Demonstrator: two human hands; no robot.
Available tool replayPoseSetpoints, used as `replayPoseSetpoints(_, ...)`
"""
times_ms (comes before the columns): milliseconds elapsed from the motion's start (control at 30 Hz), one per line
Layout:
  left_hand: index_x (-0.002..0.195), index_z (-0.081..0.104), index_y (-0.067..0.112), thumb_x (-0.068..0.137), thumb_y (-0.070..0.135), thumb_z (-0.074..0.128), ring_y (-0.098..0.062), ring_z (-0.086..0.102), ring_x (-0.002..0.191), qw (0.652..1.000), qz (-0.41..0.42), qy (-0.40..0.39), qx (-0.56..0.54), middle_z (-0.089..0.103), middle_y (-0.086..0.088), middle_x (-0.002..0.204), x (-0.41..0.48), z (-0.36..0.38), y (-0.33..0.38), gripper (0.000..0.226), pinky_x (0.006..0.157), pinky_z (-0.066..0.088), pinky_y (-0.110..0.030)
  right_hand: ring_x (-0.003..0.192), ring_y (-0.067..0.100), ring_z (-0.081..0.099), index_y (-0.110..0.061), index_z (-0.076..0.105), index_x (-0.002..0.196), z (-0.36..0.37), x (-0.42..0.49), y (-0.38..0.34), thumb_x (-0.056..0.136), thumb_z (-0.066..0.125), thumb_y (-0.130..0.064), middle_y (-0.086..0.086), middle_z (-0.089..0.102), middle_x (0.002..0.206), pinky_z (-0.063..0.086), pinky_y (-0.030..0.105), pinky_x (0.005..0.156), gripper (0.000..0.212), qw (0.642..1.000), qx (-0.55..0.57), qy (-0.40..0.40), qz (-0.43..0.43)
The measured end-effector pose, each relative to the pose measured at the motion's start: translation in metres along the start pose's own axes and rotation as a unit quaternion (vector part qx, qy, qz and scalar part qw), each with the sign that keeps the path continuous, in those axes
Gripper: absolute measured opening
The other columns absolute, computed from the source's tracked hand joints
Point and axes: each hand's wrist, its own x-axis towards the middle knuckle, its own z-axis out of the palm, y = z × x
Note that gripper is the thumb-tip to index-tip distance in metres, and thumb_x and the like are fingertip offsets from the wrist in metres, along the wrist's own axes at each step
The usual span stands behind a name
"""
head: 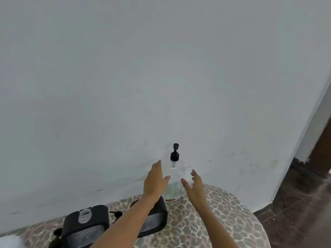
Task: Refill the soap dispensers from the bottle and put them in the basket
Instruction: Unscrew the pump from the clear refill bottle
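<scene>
A tall clear bottle (175, 178) with a black pump top stands upright at the back of the table by the wall. My left hand (155, 179) is open just left of it, thumb near its side. On the bottle's right, my right hand (195, 185) is also open, fingers spread, not gripping. Two black square soap dispensers stand at the front left. The near dispenser (86, 222) has an open clear threaded neck. The second dispenser (155, 217) is partly hidden under my left forearm. Loose black pump heads (116, 213) lie between them.
The round table has a leopard-print cloth (206, 222) and stands against a pale wall (161, 86). Dark floor (295, 212) shows on the right past the wall's corner. A white object (9, 241) sits at the bottom left edge. No basket is in view.
</scene>
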Motion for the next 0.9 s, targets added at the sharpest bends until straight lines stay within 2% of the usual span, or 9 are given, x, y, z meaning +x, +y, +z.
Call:
replayPoseSetpoints(167,0.145,0.011,0.012,0.088,0.026,0.057,-0.023,0.027,0.138,0.996,-0.031,-0.078,-0.033,0.023,-0.007,0.152,0.025,0.005,-0.006,0.074,0.109,0.028,-0.032,0.137,0.019,0.03,-0.017,0.02,0.146,0.015,0.021,0.005,0.089,0.057,-0.028,0.001,0.03,0.15,0.029,0.036,0.112,0.069,0.998,0.033,-0.049,0.017)
replayPoseSetpoints(267,0.145,0.011,0.014,0.085,0.025,0.062,-0.025,0.032,0.135,0.989,-0.039,-0.106,-0.097,0.029,-0.011,0.149,0.034,0.009,-0.012,0.079,0.107,0.032,-0.034,0.134,0.019,0.036,-0.019,0.022,0.145,0.022,0.026,0.005,0.089,0.058,-0.028,0.0,0.034,0.148,0.034,0.036,0.11,0.067,0.997,0.05,-0.053,0.01)
replayPoseSetpoints(367,0.143,0.016,0.02,0.084,0.024,0.065,-0.026,0.039,0.13,0.985,-0.041,-0.095,-0.134,0.036,-0.013,0.143,0.036,0.012,-0.014,0.077,0.102,0.036,-0.034,0.133,0.021,0.038,-0.013,0.026,0.144,0.024,0.03,0.007,0.088,0.061,-0.027,0.003,0.036,0.146,0.034,0.036,0.109,0.068,0.997,0.061,-0.035,0.015)
replayPoseSetpoints(433,0.139,0.025,0.022,0.082,0.024,0.067,-0.025,0.043,0.125,0.986,-0.038,-0.073,-0.146,0.041,-0.013,0.136,0.034,0.016,-0.012,0.071,0.098,0.039,-0.033,0.126,0.021,0.045,-0.01,0.035,0.137,0.022,0.029,0.007,0.085,0.064,-0.023,0.005,0.046,0.138,0.04,0.034,0.105,0.061,0.996,0.081,-0.019,0.012)
replayPoseSetpoints(533,0.135,0.031,0.022,0.08,0.024,0.069,-0.025,0.046,0.12,0.985,-0.029,-0.056,-0.158,0.045,-0.01,0.13,0.024,0.02,-0.008,0.067,0.093,0.039,-0.029,0.109,0.015,0.053,-0.008,0.043,0.123,0.013,0.023,0.007,0.082,0.068,-0.013,0.001,0.054,0.117,0.047,0.02,0.085,0.049,0.994,0.107,-0.005,0.002)
replayPoseSetpoints(600,0.134,0.032,0.022,0.08,0.023,0.069,-0.025,0.048,0.119,0.986,-0.02,-0.051,-0.156,0.046,-0.01,0.129,0.019,0.022,-0.004,0.066,0.094,0.039,-0.029,0.105,0.013,0.053,-0.009,0.043,0.117,0.009,0.018,0.007,0.08,0.069,-0.01,-0.001,0.053,0.112,0.047,0.016,0.074,0.045,0.993,0.121,0.001,-0.006)
replayPoseSetpoints(733,0.134,0.033,0.023,0.081,0.023,0.068,-0.025,0.049,0.118,0.984,-0.011,-0.039,-0.174,0.048,-0.01,0.127,0.009,0.014,0.012,0.063,0.093,0.041,-0.03,0.102,0.017,0.054,-0.014,0.041,0.107,-0.007,0.01,-0.003,0.081,0.068,-0.01,0.001,0.054,0.108,0.044,0.016,0.072,0.037,0.994,0.102,0.027,-0.031)
replayPoseSetpoints(833,0.133,0.035,0.022,0.08,0.024,0.069,-0.025,0.053,0.113,0.982,0.003,-0.031,-0.185,0.05,-0.009,0.122,0.0,0.002,0.031,0.063,0.091,0.043,-0.031,0.102,0.018,0.055,-0.013,0.043,0.105,-0.028,0.004,-0.018,0.08,0.069,-0.01,0.002,0.055,0.106,0.045,0.022,0.078,0.036,0.994,0.088,0.039,-0.055)
replayPoseSetpoints(900,0.133,0.036,0.022,0.079,0.025,0.07,-0.024,0.054,0.111,0.981,0.015,-0.028,-0.189,0.052,-0.009,0.122,-0.006,-0.006,0.043,0.065,0.092,0.044,-0.032,0.1,0.018,0.055,-0.012,0.043,0.105,-0.041,0.0,-0.027,0.079,0.069,-0.008,0.002,0.055,0.106,0.044,0.018,0.076,0.037,0.993,0.089,0.04,-0.066)
